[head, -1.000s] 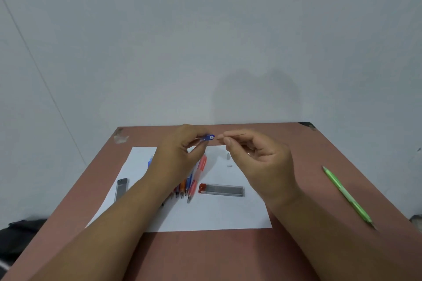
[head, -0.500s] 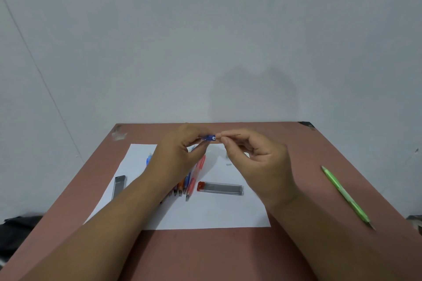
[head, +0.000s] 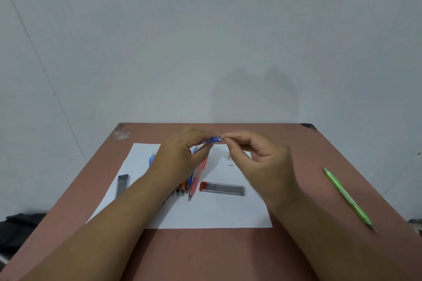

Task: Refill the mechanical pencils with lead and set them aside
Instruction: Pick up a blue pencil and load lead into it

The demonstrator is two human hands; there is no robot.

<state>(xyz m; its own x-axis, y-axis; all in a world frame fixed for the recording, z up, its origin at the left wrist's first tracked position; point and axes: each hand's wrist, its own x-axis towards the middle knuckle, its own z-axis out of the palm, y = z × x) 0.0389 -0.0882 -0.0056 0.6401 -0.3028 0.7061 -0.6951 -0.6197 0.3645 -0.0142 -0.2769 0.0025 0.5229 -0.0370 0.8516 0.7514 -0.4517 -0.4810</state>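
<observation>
My left hand grips a blue mechanical pencil above the white paper, its open back end pointing right. My right hand pinches a thin lead right at that open end. Under my left hand lies a bunch of several pencils, red, orange and blue, partly hidden. A clear lead case with a red cap lies on the paper to their right. A grey lead case lies at the paper's left edge. One green pencil lies alone on the table at the right.
The brown table stands against a pale wall. Two small white pieces lie on the paper near my right hand. A dark bag sits on the floor at the left.
Both hands stay together over the paper with hardly any movement; my right fingers keep the lead at the pencil's open end.
</observation>
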